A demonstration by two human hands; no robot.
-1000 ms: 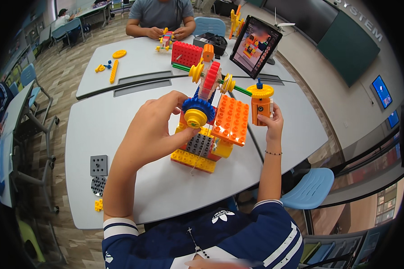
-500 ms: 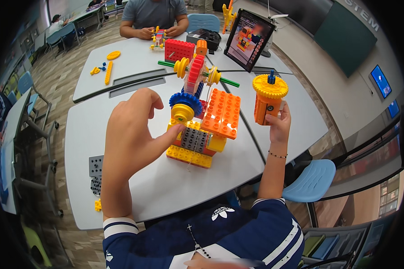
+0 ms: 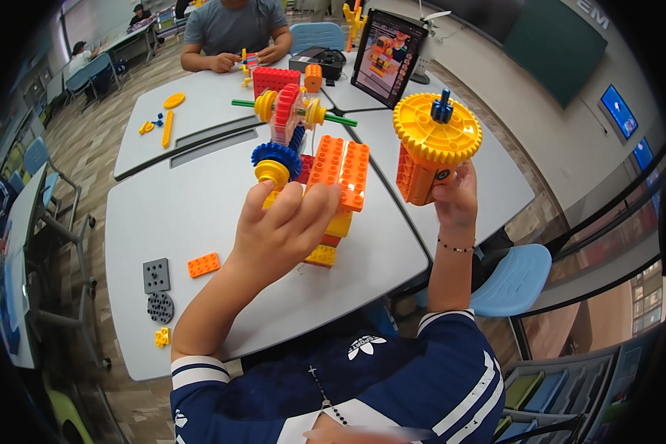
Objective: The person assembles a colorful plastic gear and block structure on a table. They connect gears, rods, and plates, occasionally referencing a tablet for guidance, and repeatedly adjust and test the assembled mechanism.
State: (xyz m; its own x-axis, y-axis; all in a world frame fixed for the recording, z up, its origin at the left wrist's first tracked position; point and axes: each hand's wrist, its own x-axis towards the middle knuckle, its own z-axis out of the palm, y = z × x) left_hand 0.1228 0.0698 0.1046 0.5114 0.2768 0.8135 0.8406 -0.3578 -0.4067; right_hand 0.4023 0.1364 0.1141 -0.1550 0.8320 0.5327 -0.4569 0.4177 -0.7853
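A building-block model [image 3: 339, 174] stands on the table in front of me, made of yellow, grey and orange bricks. Along its upper part are a blue gear, a red gear, yellow pulleys and a green axle. My left hand [image 3: 285, 226] closes its curled fingers on the model's near side, below the yellow pulley, and covers much of the lower bricks. Raised to the right of the model, my right hand [image 3: 457, 196] grips an orange motor block [image 3: 423, 180] from below and behind. A large yellow gear [image 3: 440, 127] sits flat on top of it, with a blue peg upright through its middle.
Left of my forearm lie an orange brick [image 3: 203, 265], a grey square plate [image 3: 155, 275], a grey round plate [image 3: 160, 307] and small yellow pieces [image 3: 162, 337]. A tablet [image 3: 388, 59] stands behind the model. Across the table, a person [image 3: 233, 37] handles a small block build.
My left hand has gone from spread beside the model to closed on its near side. The right hand has brought the motor block closer, and the orange brick on the table has come into view.
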